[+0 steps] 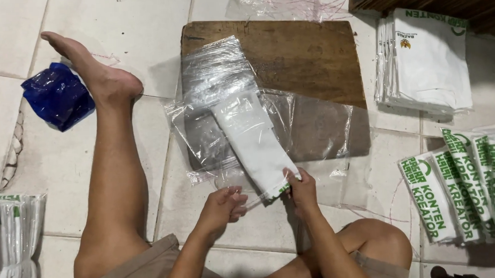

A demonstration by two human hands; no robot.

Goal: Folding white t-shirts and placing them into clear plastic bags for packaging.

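On the tiled floor, just in front of the person's folded legs, a folded white cloth piece (253, 144) with a green printed edge lies slanted inside a clear plastic sleeve (224, 129), its far end over the wooden board (294, 52) and its near end at the hands. The right hand (302, 188) pinches the cloth's near corner, thumb and fingers closed on it, while the left hand (224, 205) grips the open lip of the sleeve, fingers curled on the film. To do this well, I judge the left hand should keep the mouth of the sleeve taut and flat so the film does not bunch, while the right keeps the cloth square to the opening and its fold intact; the film looks slippery and creased, so a skewed push would likely wrinkle the cloth or catch a corner. More loose clear sleeves (314, 124) lie spread under it on the board. Well to the right sit a stack of packed white pieces (430, 62) and a row of narrow folded ones (464, 184); a crumpled blue bag (58, 95) lies beside the left foot.
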